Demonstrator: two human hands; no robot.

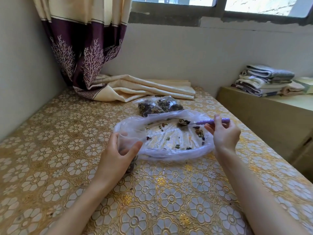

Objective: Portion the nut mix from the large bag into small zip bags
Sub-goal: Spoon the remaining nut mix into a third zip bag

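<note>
- One table [50, 150] fills most of the view, covered with a gold and white flowered cloth; it stands in a corner under a window.
- Hanging at the back left is a curtain [84, 53], cream above and dark purple below, its hem spilling onto the table top.
- Folded towels [265, 80] are stacked on a lower surface to the right, well apart from the work.
- Spread wide open on the middle of the table lies the large bag [169, 150], clear plastic, with only scattered nuts [199, 132] left inside.
- Two filled small bags [159, 106] lie side by side just behind the large bag, near the curtain hem.
- Over the large bag's left edge, the left hand [116, 153] holds a small zip bag [130, 139], thumb and fingers curled round it and keeping its mouth open.
- At the large bag's right side, the right hand [223, 133] pinches the purple handle of a spoon [203, 122] between thumb and fingers.
- Nut mix heaps the spoon's bowl, which is held above the far part of the large bag.
</note>
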